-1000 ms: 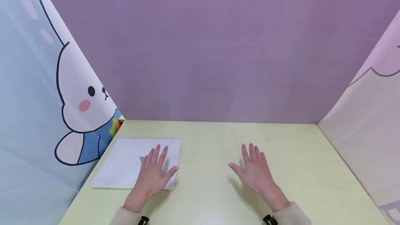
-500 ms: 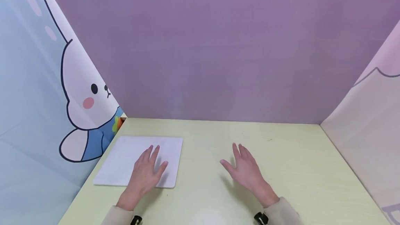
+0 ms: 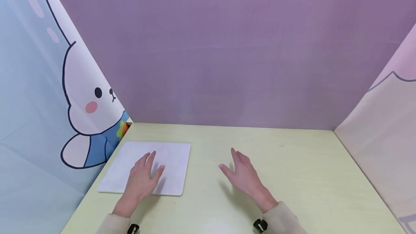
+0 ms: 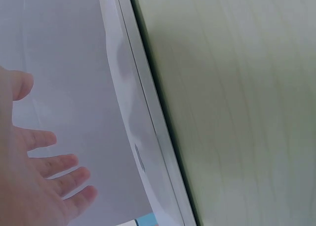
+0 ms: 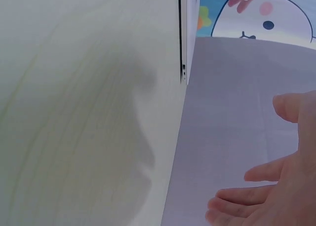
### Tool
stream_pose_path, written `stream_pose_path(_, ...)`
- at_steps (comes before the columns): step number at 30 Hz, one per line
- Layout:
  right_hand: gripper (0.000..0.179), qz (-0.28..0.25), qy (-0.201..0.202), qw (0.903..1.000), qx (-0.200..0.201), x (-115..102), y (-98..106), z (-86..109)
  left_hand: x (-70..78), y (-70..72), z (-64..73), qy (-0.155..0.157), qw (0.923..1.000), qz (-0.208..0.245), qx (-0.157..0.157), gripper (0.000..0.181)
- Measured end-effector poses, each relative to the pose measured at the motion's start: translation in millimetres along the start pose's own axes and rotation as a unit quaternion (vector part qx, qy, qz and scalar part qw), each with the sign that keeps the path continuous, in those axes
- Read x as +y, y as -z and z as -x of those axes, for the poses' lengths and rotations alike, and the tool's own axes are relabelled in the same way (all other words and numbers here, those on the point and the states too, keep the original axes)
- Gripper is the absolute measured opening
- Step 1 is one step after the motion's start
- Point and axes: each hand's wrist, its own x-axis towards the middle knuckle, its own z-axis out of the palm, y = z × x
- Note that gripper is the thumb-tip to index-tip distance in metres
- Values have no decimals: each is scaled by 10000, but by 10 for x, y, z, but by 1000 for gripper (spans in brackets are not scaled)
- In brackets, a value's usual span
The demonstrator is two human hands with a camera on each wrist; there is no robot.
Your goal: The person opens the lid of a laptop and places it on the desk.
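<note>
A closed silver laptop (image 3: 172,158) lies flat at the left of the table, its thin edge (image 4: 153,112) showing in the left wrist view. Above its lid hovers my left hand (image 3: 141,180), fingers spread and holding nothing, hiding part of the lid and casting a shadow on it. The fingers are also spread in the left wrist view. To the right of the laptop, my right hand (image 3: 245,176) hangs over the bare tabletop with thumb apart and fingers fairly straight, also holding nothing. Its shadow falls on the table below.
The pale wood table (image 3: 292,176) meets a purple cloth wall (image 3: 227,64) at the back. A blue curtain with a cartoon rabbit (image 3: 94,111) borders the left side, and a pale pink curtain (image 3: 383,136) the right.
Both hands have drifted left, the left one farther over the laptop lid and the right one closer to the laptop. The view has shifted slightly. The laptop has stayed in place.
</note>
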Motion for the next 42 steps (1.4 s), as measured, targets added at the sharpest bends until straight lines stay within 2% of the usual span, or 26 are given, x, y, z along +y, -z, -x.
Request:
stream_pose_path(17, 82, -443, -59, 9990, -29, -133, -178, -94, -232, 94, -6, 292, 9996, 41, -24, 67)
stream_pose_path(25, 80, -589, -56, 9982, -67, -193, -252, -156, -363, 151, -36, 532, 9983, 43, -213, 71)
stream_pose_path(33, 78, -783, -43, 9969, -97, -238, -335, -202, -464, 167, -60, 690, 9973, 113, -217, 69)
stream_pose_path(42, 78, -976, -21, 9951, -151, -315, -408, -264, -563, 207, -93, 1029, 9941, 164, -298, 72)
